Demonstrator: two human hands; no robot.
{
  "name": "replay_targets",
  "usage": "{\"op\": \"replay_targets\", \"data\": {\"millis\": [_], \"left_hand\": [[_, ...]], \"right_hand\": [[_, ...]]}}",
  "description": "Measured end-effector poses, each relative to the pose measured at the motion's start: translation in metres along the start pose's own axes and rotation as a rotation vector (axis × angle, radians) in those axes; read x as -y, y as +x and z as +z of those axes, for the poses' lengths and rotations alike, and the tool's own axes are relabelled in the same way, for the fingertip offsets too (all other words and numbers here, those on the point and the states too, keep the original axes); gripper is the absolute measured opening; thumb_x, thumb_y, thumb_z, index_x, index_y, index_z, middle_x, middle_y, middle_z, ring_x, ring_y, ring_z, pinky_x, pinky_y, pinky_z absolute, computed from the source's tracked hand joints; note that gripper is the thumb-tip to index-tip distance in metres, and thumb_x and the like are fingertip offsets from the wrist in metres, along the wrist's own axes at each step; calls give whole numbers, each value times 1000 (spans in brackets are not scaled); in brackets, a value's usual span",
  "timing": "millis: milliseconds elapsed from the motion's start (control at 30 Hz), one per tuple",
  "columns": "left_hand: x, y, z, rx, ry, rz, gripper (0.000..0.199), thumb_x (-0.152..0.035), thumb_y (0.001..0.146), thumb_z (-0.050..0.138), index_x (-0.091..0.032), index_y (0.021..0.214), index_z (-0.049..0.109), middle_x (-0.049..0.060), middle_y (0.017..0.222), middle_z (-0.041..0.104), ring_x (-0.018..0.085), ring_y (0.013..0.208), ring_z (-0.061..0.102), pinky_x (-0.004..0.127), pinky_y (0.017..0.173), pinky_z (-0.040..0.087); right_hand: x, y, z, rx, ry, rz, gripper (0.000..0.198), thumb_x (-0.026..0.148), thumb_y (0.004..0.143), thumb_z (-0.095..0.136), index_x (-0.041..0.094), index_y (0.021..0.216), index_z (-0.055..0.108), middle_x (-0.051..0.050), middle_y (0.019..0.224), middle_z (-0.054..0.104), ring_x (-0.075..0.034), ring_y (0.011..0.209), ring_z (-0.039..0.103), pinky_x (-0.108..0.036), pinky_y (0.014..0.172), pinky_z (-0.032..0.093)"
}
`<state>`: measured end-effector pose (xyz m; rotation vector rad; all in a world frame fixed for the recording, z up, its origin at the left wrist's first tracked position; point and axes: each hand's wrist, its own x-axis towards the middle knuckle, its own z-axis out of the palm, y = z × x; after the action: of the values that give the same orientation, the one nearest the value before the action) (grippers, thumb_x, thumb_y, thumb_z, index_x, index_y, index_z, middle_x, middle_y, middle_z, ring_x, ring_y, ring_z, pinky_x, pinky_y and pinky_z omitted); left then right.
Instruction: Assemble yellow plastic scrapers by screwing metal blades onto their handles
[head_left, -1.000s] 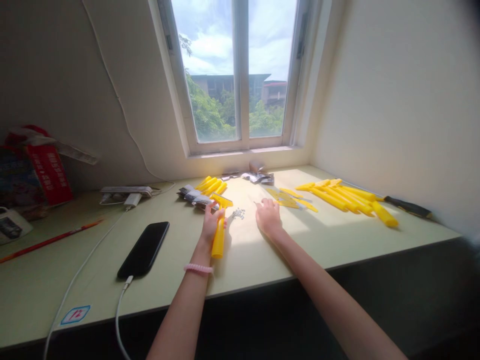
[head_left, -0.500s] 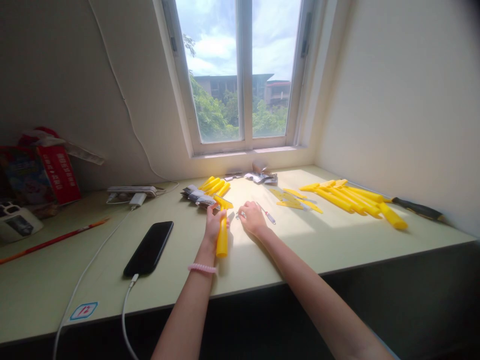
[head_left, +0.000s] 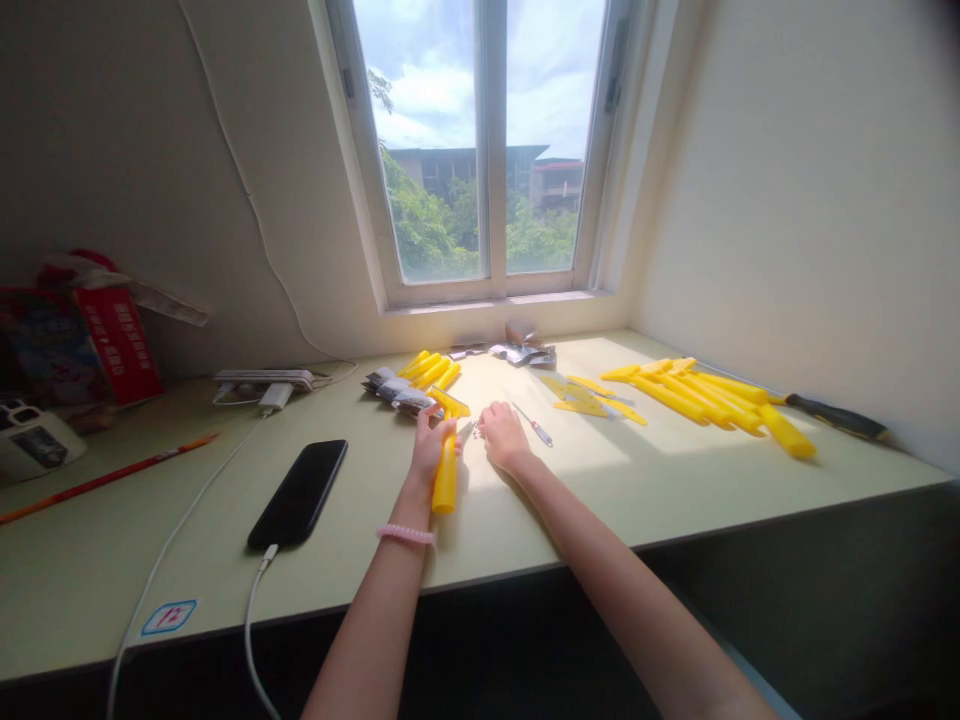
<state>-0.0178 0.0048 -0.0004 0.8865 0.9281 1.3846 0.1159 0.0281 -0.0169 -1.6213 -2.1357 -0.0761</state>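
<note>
Since a second ago, the right hand [head_left: 504, 437] has slid from the loose yellow blades to the small screws beside the yellow scraper [head_left: 445, 463], fingers bunched as if pinching one — too small to tell. Left hand [head_left: 429, 447] clasps the handle on the desk [head_left: 675, 480]; it looks light, stiff and smooth, best gripped mid-handle.
</note>
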Motion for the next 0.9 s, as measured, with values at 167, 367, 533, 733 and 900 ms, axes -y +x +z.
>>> {"op": "replay_targets", "data": {"millis": [167, 367, 533, 733, 900], "left_hand": [[-2, -6, 2, 108, 50, -61, 44, -16, 73, 56, -23, 111, 35, -2, 69, 53, 7, 43, 49, 18, 41, 36], [0, -9, 3, 306, 82, -73, 50, -22, 70, 60, -21, 115, 38, -3, 65, 52, 7, 43, 48, 17, 40, 35], [0, -14, 5, 337, 125, -92, 51, -24, 70, 61, -21, 116, 39, -2, 69, 54, 7, 43, 48, 18, 39, 35], [-4, -23, 10, 385, 149, -100, 48, -23, 71, 60, -21, 115, 42, -1, 73, 54, 6, 42, 48, 18, 39, 34], [-6, -25, 11, 428, 153, -108, 45, -23, 72, 59, -21, 114, 41, -2, 74, 54, 5, 42, 47, 17, 40, 35]], "right_hand": [[-9, 1, -1, -238, 344, 15, 12, 14, 83, 45, 17, 79, 57, -8, 86, 57, -21, 86, 48, -33, 80, 39], [-9, 1, -8, -377, 705, 13, 9, 22, 80, 48, 19, 74, 55, -4, 80, 56, -18, 79, 51, -31, 71, 42], [-5, 0, -15, -405, 750, 6, 11, 24, 80, 48, 18, 73, 55, -4, 80, 56, -17, 79, 51, -30, 70, 42], [-5, -2, -20, -423, 713, 0, 11, 23, 79, 48, 18, 72, 55, -4, 80, 56, -17, 79, 51, -30, 71, 43], [-8, -4, -24, -422, 662, -37, 9, 21, 77, 50, 18, 71, 55, -4, 78, 56, -17, 79, 51, -30, 72, 42]]}}
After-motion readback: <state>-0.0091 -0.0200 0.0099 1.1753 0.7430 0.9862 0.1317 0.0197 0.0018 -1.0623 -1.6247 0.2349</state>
